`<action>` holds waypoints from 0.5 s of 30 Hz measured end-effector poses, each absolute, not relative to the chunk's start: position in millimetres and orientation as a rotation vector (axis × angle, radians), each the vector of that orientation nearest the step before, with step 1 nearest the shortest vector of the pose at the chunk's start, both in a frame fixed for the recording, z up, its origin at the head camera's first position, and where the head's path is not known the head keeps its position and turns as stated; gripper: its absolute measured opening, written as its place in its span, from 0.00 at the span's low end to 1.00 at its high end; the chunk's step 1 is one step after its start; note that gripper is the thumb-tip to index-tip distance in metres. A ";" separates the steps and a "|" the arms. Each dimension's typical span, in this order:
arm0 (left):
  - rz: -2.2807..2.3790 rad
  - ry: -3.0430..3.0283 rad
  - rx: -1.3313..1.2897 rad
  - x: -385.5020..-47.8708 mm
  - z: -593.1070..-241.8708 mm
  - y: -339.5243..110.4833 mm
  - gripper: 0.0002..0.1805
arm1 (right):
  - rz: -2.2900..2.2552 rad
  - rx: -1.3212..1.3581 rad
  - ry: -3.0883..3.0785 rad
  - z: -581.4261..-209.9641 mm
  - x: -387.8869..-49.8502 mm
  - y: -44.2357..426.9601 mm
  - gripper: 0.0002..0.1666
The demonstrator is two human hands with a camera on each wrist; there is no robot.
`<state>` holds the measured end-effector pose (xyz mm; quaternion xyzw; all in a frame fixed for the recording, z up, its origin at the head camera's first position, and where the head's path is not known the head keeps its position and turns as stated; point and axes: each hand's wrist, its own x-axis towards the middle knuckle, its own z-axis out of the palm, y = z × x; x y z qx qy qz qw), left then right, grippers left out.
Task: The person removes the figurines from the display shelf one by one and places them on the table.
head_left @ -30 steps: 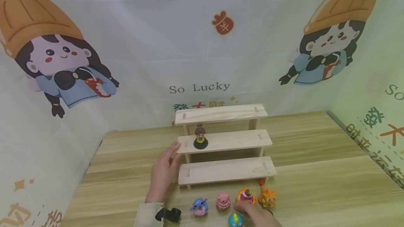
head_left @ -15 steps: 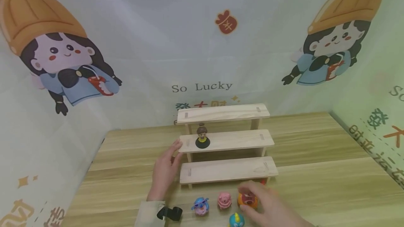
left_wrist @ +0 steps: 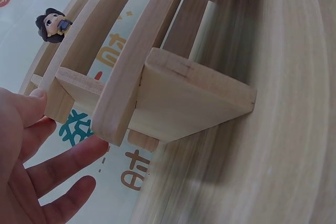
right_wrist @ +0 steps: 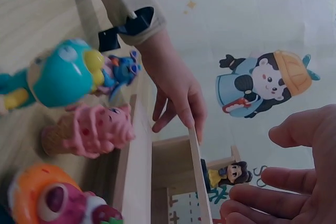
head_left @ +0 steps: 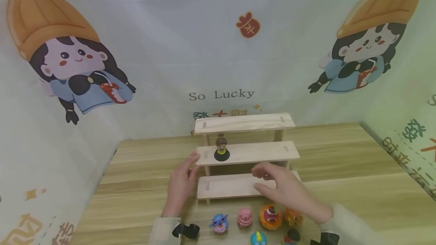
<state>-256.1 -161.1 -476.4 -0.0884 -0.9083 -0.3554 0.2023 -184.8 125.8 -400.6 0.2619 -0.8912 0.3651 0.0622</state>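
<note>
My left hand [head_left: 182,184] holds the left end of the middle plank of a three-tier wooden display shelf [head_left: 245,153], with thumb and index finger at its corner in the left wrist view. A doll figurine [head_left: 221,149] with brown hair and a yellow outfit stands on that plank, near the left end, on a black base. Over the bottom plank hovers my right hand [head_left: 286,188], thumb apart from its gently bent fingers, nothing between them. The right wrist view places its fingers [right_wrist: 262,203] close to the doll.
Before the shelf stand a blue figure in sunglasses [head_left: 219,224], a pink swirl figure [head_left: 245,217], an orange round figure [head_left: 270,216], a partly covered orange creature [head_left: 293,217], a teal figure [head_left: 258,238] and a dark-topped figure [head_left: 291,236]. A printed curtain [head_left: 163,48] hangs behind.
My right hand has moved forward from among the front figures to over the bottom plank, uncovering the orange round figure. The left hand stays at the middle plank. The head view shifts slightly.
</note>
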 end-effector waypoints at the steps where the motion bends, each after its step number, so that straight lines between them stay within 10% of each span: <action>1: -0.993 -2.535 -0.249 -255.9 -476.6 -160.9 0.20 | 1.117 0.784 -2.695 -399.8 -189.3 125.6 0.15; 15: -1.010 -2.517 -0.276 -256.3 -477.7 -162.5 0.20 | 1.215 0.636 -2.675 -396.9 -243.4 124.6 0.17</action>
